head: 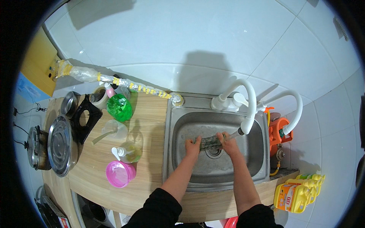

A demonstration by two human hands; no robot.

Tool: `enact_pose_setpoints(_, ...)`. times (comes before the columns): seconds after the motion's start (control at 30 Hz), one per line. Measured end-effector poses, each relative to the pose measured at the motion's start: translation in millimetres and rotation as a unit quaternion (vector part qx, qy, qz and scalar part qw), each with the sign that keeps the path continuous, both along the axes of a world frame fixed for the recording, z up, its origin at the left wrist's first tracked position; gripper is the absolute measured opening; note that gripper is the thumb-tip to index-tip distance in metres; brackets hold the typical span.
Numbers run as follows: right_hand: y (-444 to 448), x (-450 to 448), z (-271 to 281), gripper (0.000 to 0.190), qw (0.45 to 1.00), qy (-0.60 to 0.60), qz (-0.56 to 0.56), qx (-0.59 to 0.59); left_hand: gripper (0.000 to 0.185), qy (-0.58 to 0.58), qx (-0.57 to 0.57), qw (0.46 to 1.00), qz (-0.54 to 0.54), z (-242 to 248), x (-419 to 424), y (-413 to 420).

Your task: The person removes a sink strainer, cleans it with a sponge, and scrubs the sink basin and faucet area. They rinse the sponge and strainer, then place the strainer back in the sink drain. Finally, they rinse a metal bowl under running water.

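Observation:
A dark, mottled grey-green cloth or scouring pad point(210, 143) is stretched between my two hands above the drain of a stainless steel sink point(182, 171). My left hand point(193, 147) grips its left end. Its right end is in my right hand point(228, 143), where a stream of water point(234, 134) falls from the white curved faucet point(250, 114) onto the hand and cloth. The fingers partly hide both ends of the cloth.
Left of the sink, the wooden counter point(94, 188) holds a pink bowl point(121, 174), a pump bottle point(130, 152), a plastic cup point(115, 129), a green plastic bottle piece point(119, 107) and a lidded pan point(61, 146). A second white spout point(295, 99) and yellow jugs point(293, 196) stand right.

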State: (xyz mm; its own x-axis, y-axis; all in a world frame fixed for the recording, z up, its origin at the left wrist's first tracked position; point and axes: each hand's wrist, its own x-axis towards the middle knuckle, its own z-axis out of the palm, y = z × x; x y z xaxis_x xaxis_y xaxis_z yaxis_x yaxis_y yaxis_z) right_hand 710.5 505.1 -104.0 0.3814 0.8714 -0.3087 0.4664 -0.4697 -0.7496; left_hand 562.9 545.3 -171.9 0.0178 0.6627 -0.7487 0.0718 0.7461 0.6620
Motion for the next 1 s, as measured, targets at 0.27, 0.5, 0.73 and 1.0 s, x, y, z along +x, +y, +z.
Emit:
enact_pose_setpoints(0.27,-19.4,-96.7,4.3,0.037,0.987,-0.004,-0.052,0.154,0.029,-0.383,-0.128,0.912,0.076,-34.9,8.3,-8.1)
enact_pose_setpoints(0.5,-0.2,-35.2,-7.2,0.052,0.976,-0.059,-0.189,-0.095,0.040,-0.276,-0.164,0.941,0.105,46.1,45.6,-33.3)
enact_pose_setpoints(0.73,-5.1,-26.9,-18.3,0.048,0.971,-0.081,-0.215,-0.058,0.033,-0.165,-0.020,0.984,-0.071,36.9,50.7,-38.1)
enact_pose_setpoints(1.0,-22.8,-24.5,-16.1,0.025,0.994,0.015,-0.010,0.109,0.031,-0.274,0.062,0.960,0.001,15.9,26.9,-2.2)
